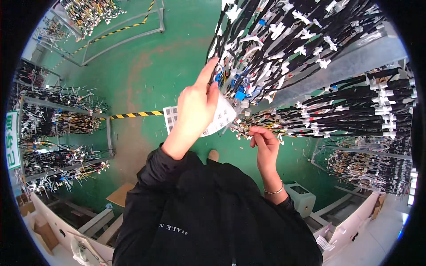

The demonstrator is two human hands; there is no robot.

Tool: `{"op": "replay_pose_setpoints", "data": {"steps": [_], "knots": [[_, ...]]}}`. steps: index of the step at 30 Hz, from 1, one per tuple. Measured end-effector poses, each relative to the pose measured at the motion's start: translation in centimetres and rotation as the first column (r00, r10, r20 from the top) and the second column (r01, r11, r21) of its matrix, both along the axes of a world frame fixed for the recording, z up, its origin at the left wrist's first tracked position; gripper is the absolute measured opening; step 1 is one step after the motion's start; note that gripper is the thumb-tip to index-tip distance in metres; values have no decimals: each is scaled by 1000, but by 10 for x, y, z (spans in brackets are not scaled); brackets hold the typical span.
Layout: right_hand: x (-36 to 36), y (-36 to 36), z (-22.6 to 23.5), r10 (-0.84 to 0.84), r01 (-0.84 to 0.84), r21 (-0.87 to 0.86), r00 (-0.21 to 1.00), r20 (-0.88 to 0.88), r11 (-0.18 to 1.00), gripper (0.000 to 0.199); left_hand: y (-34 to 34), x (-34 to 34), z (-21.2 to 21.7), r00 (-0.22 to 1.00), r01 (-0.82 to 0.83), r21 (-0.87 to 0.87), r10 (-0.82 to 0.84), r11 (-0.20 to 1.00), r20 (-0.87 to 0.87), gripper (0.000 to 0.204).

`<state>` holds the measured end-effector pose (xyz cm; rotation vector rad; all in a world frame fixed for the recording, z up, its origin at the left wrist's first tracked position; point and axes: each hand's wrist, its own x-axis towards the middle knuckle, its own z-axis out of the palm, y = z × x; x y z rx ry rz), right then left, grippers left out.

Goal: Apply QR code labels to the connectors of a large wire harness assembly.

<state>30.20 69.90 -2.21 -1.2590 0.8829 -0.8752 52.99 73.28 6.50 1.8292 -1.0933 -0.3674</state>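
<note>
My left hand [195,106] reaches up to the near end of a thick bundle of black wire harnesses [275,48] with white tags and blue connectors. Its index finger stretches along the bundle's edge, and the other fingers curl over a white sheet of printed labels [222,117], which shows on both sides of the hand. Lower and to the right, my right hand [267,148] pinches thumb and fingers together at the loose connector ends of a second harness bundle [306,117]. Whatever lies between those fingertips is too small to make out.
A grey metal beam [341,60] runs between the two bundles. Racks of harnesses [62,115] stand at the left, more harnesses [368,166] hang at the right. Yellow-black tape [137,115] marks the green floor. A pale green stool [301,199] stands beside my right forearm.
</note>
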Motion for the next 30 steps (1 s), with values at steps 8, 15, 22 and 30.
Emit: {"op": "replay_pose_setpoints", "data": {"steps": [8, 15, 22, 30], "knots": [[1, 1, 0, 7, -8, 16, 1000, 9, 1000, 18, -16, 35, 1, 997, -13, 10, 13, 1000, -77, 52], [-4, 3, -6, -12, 12, 50, 1000, -4, 999, 18, -20, 27, -15, 997, -77, -178, 72, 981, -31, 26], [0, 10, -3, -26, 28, 89, 999, -21, 996, 17, -41, -24, -21, 987, 109, -25, -105, 994, 124, 48], [-4, 23, -6, 17, -14, 107, 999, -30, 994, 19, -70, -30, -12, 999, 38, -67, -39, 997, -1, 29]]}}
